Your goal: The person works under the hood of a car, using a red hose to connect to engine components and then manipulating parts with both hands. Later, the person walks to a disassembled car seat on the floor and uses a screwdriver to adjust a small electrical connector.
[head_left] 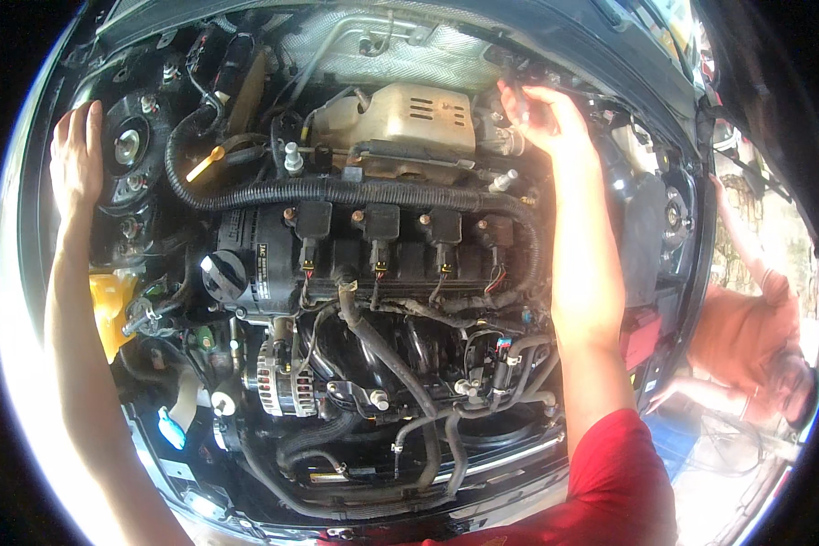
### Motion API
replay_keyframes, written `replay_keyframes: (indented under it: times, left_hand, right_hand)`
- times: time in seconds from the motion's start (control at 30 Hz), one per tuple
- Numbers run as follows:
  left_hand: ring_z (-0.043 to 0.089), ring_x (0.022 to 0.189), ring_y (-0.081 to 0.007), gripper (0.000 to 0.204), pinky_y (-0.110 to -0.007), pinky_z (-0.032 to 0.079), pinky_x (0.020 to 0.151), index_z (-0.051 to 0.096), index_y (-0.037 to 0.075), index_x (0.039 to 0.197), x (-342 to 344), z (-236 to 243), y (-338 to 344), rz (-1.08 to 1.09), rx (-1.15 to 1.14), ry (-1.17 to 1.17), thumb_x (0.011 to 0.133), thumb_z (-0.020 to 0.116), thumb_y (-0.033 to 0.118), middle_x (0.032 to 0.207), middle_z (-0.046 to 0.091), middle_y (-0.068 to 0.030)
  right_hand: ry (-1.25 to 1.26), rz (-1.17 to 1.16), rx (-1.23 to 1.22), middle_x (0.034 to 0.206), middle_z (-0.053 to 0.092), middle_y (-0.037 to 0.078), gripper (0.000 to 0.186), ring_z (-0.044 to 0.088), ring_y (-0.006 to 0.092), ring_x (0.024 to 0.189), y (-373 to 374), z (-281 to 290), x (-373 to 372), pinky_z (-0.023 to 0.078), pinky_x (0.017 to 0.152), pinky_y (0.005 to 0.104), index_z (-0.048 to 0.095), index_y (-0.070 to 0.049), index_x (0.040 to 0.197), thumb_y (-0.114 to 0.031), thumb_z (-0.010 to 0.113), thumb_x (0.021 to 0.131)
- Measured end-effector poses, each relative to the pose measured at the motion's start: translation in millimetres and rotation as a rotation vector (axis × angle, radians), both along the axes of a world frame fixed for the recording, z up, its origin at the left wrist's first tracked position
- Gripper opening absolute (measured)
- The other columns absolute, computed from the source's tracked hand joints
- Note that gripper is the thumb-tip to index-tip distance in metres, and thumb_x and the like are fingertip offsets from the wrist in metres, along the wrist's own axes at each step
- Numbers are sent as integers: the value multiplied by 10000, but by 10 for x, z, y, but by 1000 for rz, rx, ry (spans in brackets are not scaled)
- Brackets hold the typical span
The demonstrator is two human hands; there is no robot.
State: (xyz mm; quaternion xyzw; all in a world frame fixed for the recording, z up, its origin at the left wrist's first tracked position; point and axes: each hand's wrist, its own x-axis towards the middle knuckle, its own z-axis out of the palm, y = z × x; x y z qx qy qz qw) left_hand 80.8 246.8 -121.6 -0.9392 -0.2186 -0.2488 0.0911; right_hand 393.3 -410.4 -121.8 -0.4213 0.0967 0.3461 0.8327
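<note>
Along the left edge of the engine bay, my left hand (76, 159) rests with fingers extended, beside a black strut mount (135, 177). My right hand (544, 116) reaches to the upper right, behind the engine and beside the pale heat shield (400, 118); its fingers are curled around something small that I cannot make out. Below lie the black engine cover (246, 273) with four coil packs (382, 223), a ribbed hose (328, 191) across them and a yellow dipstick handle (205, 164).
A person in an orange shirt (737, 328) is at the car's right side, hands at its edge. A yellow reservoir (107, 314) sits at the left. Hoses and an alternator (278, 378) fill the front, and the raised hood (610, 36) borders the top.
</note>
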Motion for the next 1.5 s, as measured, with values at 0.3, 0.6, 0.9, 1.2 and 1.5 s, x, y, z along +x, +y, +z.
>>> replay_keyframes:
  times: [0.3, 0.6, 0.9, 1.2, 1.5]
  left_hand:
    - [530, 1373, -347, 532, -478, 431, 1142, 579, 188, 1458, 14, 23, -30, 0, 5, -2, 1114, 364, 533, 1477, 543, -158]
    - [495, 1388, -323, 464, -424, 400, 1173, 532, 136, 1502, -15, -8, 51, -29, 230, 140, 1145, 353, 372, 1483, 536, -132]
    - [502, 1384, -329, 465, -428, 400, 1168, 556, 120, 1479, -32, -33, 92, -36, 174, 102, 1141, 371, 381, 1476, 541, -143]
    - [523, 1369, -348, 531, -432, 412, 1150, 572, 139, 1468, -25, 23, -16, -32, 130, 87, 1126, 382, 498, 1467, 542, -153]
    - [534, 1351, -349, 516, -440, 419, 1138, 585, 134, 1445, -4, 40, -54, -12, 53, -2, 1128, 382, 487, 1448, 551, -157]
  right_hand:
    - [34, -218, -50, 1068, 615, 273, 109, 670, 391, 1026, 110, 18, -142, 619, 900, 530, 531, 75, 999, 40, 583, 909]
    - [-42, 93, -151, 1331, 600, 378, 354, 606, 455, 1275, 76, 44, -14, 475, 1159, 554, 602, 59, 1204, -18, 601, 859]
    - [34, 73, -248, 1377, 564, 363, 432, 559, 471, 1328, 173, 185, 183, 404, 1189, 592, 603, 10, 1254, -45, 600, 826]
    - [39, -44, -261, 1454, 474, 403, 470, 534, 519, 1362, 328, 192, 127, 300, 1257, 638, 577, 76, 1270, -7, 587, 808]
    - [48, -99, -200, 1368, 535, 377, 442, 605, 495, 1250, 343, 68, 235, 428, 1179, 616, 579, 99, 1273, -29, 617, 852]
